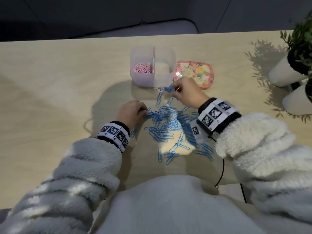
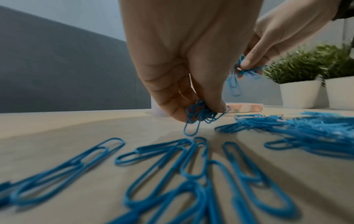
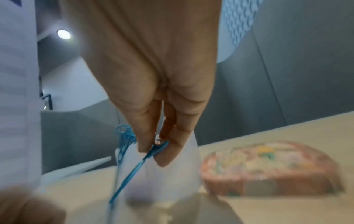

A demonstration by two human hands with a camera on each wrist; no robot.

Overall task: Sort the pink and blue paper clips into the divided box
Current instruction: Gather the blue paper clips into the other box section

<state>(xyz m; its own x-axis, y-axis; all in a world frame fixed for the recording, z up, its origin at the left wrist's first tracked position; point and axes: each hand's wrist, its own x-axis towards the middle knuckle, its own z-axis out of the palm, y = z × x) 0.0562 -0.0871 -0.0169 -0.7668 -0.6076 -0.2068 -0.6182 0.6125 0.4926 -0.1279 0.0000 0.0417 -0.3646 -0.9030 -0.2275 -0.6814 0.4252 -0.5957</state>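
Observation:
A clear divided box (image 1: 163,76) stands at the table's far middle. Pink clips (image 1: 142,68) fill its left compartment; the right compartment looks bare. Blue paper clips (image 1: 168,125) lie scattered on the table in front of me. My right hand (image 1: 173,89) is raised just before the box's near wall, pinching a bunch of blue clips (image 3: 147,153) that dangle down. My left hand (image 1: 143,112) is low at the pile's left edge, pinching a small bunch of blue clips (image 2: 199,115) just above the table.
The box's floral lid (image 1: 194,73) lies right of the box. Two white pots with green plants (image 1: 290,70) stand at the far right. A black cable (image 1: 221,171) hangs over the near table edge. My fleece sleeves cover the near corners.

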